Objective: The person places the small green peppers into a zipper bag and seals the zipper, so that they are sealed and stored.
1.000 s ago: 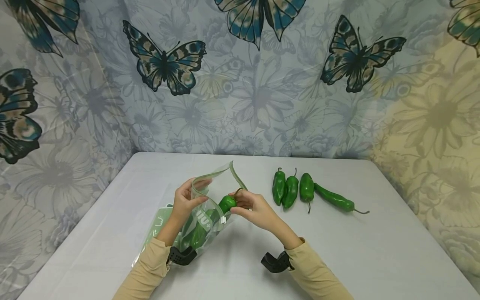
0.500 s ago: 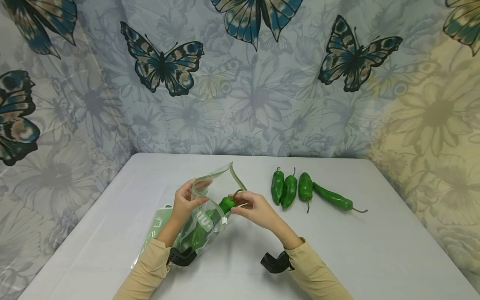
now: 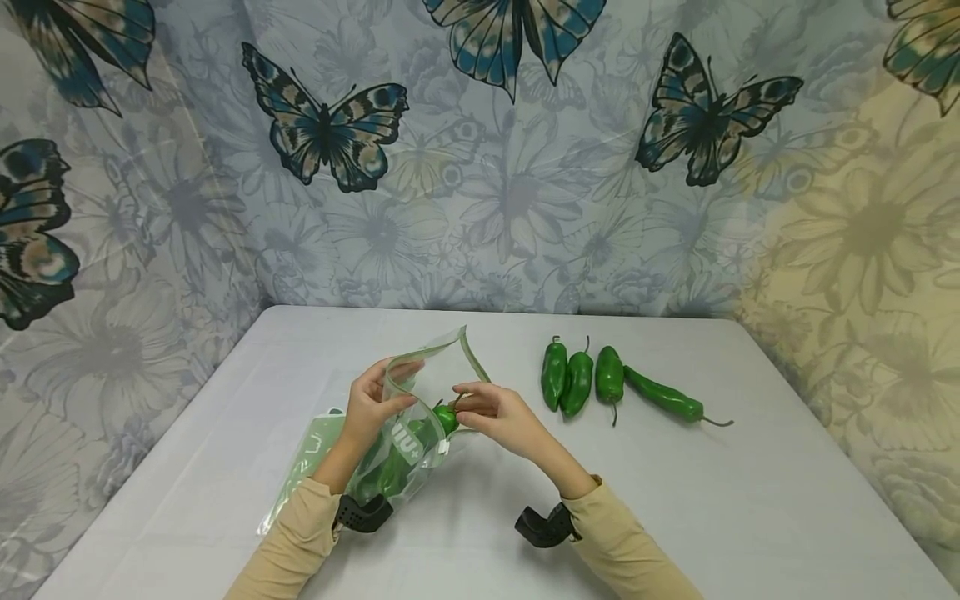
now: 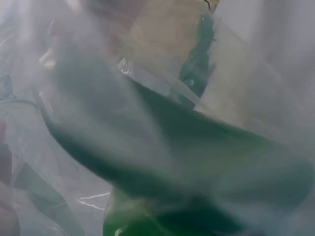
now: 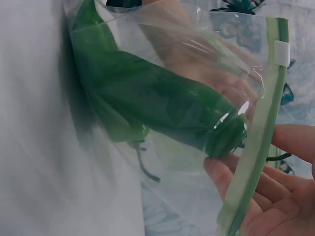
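Observation:
My left hand (image 3: 375, 404) pinches the rim of a clear slider zip bag (image 3: 442, 342) with a green seal strip, keeping its mouth apart. Long green peppers lie inside, seen blurred through plastic in the left wrist view. One pepper (image 5: 167, 98) sits stem end up just inside the mouth; its stem pokes out past the strip in the right wrist view. My right hand (image 3: 498, 417) is at the mouth, fingers fairly straight and a fingertip touching that pepper's top, thumb apart from it. Its fingers partly hide the stem in the head view.
Several more green peppers (image 3: 609, 375) lie on the white table (image 3: 675, 500) to the right of the bag. A flat green printed pack (image 3: 315, 450) lies under and beside my left forearm. Butterfly-print cloth (image 3: 517, 208) stands behind the table.
The pepper at the mouth has slid lower into the bag. My right hand has shifted slightly left and its fingers have loosened around the stem end. The left hand stays in place.

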The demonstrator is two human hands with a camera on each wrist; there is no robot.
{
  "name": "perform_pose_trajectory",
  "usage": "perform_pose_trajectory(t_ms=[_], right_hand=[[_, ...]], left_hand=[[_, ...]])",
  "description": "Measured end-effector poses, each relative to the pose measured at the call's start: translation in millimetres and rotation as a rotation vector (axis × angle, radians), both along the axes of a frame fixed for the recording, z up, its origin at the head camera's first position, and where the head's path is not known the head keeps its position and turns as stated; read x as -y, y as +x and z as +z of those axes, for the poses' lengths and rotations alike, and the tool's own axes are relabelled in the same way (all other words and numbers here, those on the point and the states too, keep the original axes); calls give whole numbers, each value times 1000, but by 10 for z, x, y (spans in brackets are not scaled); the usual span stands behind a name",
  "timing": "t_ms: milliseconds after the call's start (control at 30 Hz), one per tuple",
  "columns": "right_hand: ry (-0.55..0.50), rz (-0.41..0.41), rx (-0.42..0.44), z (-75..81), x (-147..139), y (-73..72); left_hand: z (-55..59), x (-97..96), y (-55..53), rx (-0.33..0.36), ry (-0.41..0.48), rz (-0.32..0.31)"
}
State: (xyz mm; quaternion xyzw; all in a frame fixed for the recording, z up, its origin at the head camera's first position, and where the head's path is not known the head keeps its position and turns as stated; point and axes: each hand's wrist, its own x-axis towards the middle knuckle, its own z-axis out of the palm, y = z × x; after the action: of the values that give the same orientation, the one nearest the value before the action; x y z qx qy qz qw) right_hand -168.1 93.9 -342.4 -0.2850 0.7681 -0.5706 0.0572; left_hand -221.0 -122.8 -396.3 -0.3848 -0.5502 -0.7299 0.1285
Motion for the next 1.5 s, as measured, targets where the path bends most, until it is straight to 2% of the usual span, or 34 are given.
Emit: perform_pose_trajectory(t_ms=[133, 233, 367, 567, 700, 1067, 1300, 1500], right_hand=[[-10, 58, 26, -138, 17, -103], [23, 74, 29, -96, 46, -76], [33, 59, 31, 68, 100, 30], [-26, 35, 27, 68, 122, 27], [-67, 21, -26, 51, 131, 13], [-143, 25, -252, -37, 151, -48], [-178, 39, -291, -230, 105, -178], [-333, 32, -326, -235, 32, -193]], left_hand=[[18, 4, 2, -8, -3, -2], [25, 8, 6, -18, -2, 3], [28, 13, 14, -23, 0, 17], [34, 16, 19, -16, -2, 19], [35, 19, 19, -21, 5, 20], [35, 25, 10, -24, 2, 17], [38, 17, 6, -44, 14, 18], [41, 7, -11, -72, 50, 35]])
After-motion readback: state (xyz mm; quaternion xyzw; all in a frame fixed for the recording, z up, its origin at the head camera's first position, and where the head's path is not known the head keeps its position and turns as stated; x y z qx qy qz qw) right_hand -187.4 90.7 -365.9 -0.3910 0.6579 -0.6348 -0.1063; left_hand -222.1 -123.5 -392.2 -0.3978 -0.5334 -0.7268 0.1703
